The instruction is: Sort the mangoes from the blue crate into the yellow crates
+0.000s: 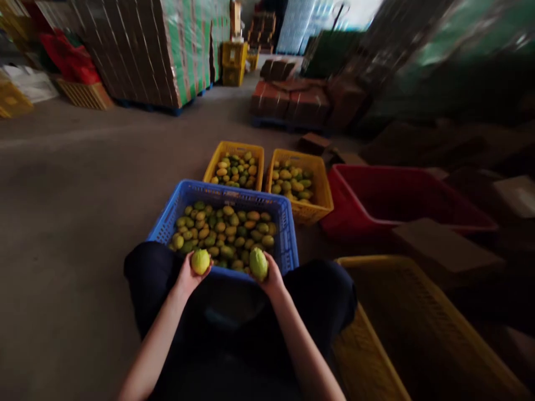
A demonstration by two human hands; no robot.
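My left hand (189, 278) is wrapped round a yellow-green, rounded fruit (200, 261). In my right hand (272, 277) is a greener, more oval fruit (258, 263) with a slightly bumpy-looking skin. Both are held apart above the near edge of a blue plastic crate (292, 234), between my knees. That crate is filled with several layers of small oval green, yellow and orange-tinged fruits (228, 229), resembling mangoes; the exact kind is hard to tell.
Behind the blue crate stand a left yellow crate (212, 161) and a right yellow crate (321, 192), both holding similar fruits. To the right are a red tub (355, 206), cardboard (447, 245) and a large yellow crate (371, 340). Wrapped pallet stacks (137, 55) rise farther back.
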